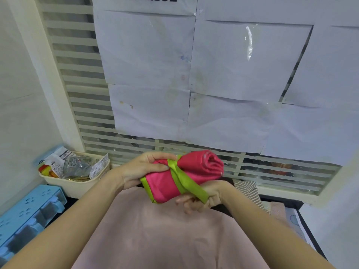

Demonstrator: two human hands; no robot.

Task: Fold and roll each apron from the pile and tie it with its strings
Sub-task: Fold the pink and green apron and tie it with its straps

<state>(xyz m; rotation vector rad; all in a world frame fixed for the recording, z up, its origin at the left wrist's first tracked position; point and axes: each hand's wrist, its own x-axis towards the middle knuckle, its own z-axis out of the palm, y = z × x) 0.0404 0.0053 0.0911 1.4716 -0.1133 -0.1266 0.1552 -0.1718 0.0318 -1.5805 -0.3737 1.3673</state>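
Apron (pixel 196 171), pink with green edging, rolled into a tight bundle and being held in the air above a pale pink cloth (pixel 165 230) spread on the work surface. Green strings (pixel 182 177) are crossing the roll's middle in a band, cinching it so the coil, seen end-on at the right, is not springing loose.

Left hand (pixel 143 169) is gripping the roll's left end, thumb lying along the near side and fingers curling over the top; this looks meant to steady the bundle while the tie is drawn tight. Forearm is reaching in from lower left, wrist roughly level.

Right hand (pixel 198 200) is sitting under the roll, palm turned up, fingers curled around the free string end running down from the band; it appears to be pulling the string taut. Whether a knot is already formed cannot be told. Forearm is entering from lower right, wrist bent upward.

Cream basket (pixel 77 187) of packets and blue rack (pixel 29 210) are standing at left, well apart from the hands.
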